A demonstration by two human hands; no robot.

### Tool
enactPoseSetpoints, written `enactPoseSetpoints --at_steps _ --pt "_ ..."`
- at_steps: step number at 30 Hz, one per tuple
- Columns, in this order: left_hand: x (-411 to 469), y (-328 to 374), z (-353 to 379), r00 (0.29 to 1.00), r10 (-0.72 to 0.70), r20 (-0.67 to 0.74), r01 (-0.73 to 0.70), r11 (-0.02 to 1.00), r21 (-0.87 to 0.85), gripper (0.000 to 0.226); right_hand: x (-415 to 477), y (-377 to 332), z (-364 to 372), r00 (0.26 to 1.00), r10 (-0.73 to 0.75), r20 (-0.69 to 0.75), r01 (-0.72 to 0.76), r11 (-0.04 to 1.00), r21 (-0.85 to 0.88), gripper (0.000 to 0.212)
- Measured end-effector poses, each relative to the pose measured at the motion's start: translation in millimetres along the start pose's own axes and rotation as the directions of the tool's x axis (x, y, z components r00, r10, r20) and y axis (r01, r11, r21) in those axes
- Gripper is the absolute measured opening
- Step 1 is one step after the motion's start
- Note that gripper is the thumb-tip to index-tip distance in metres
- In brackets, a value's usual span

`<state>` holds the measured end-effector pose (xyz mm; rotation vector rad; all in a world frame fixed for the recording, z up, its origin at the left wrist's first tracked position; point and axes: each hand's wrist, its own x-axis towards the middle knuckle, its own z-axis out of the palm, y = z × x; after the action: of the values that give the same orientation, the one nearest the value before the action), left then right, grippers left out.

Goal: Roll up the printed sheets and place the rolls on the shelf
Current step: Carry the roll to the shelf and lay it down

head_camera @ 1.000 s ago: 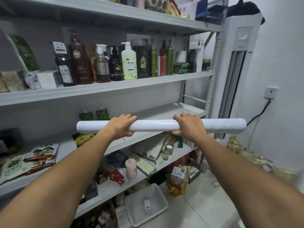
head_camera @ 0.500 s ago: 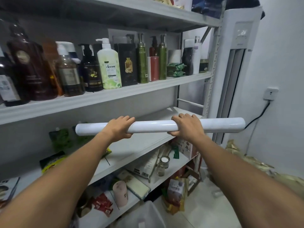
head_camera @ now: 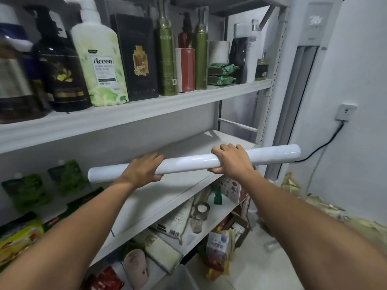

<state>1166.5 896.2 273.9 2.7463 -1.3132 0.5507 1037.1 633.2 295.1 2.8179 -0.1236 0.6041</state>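
Right: roll (head_camera: 188, 162) is held level in both hands in front of the bare stretch of the middle shelf (head_camera: 194, 143), not set down yet. Left hand (head_camera: 142, 171) grasps it over the top toward the left end, and right hand (head_camera: 230, 162) does the same right of centre. The spread grip likely stops the long tube sagging or unwinding and lines it up with the shelf's length. That stretch was probably picked because green pouches (head_camera: 67, 176) take up the left part. Can't tell whether the roll touches the shelf lip, or if the seam is taped. No print shows; the outer face reads plain white. Pouches are blurred.
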Motion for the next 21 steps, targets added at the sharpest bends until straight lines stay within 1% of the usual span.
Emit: enactPoseSetpoints --at_steps 3,6,9,12,16,21 --pt "28.2 -23.3 23.6 1.0 0.007 0.004 -0.006 0.999 -0.042 0.035 39.4 5.9 21.2 0.999 -0.027 0.02 0.027 1.0 0.012 0.052" --pt "63.3 -40.2 37.5 0.999 -0.017 0.028 0.017 1.0 -0.004 0.037 75.2 14.1 40.9 0.999 -0.026 0.021 0.026 1.0 0.002 0.053" --pt "99.5 -54.2 49.9 0.998 -0.037 0.05 0.035 0.999 0.033 0.041 104.5 24.4 64.6 1.0 -0.017 0.012 0.017 0.999 0.032 0.052" --pt "121.0 -60.6 56.6 0.995 -0.041 0.09 0.037 0.998 0.05 0.045 118.1 32.4 81.6 1.0 0.014 -0.014 -0.013 0.998 0.059 0.053" --pt "142.5 -64.5 72.8 0.994 -0.047 0.1 0.038 0.996 0.085 0.047 134.8 42.2 103.5 0.998 0.051 0.028 -0.053 0.996 0.078 0.052" --pt "155.6 -62.6 88.4 0.994 -0.053 0.091 0.046 0.996 0.078 0.046 149.0 53.6 128.5 0.999 0.018 0.049 -0.023 0.994 0.108 0.054"
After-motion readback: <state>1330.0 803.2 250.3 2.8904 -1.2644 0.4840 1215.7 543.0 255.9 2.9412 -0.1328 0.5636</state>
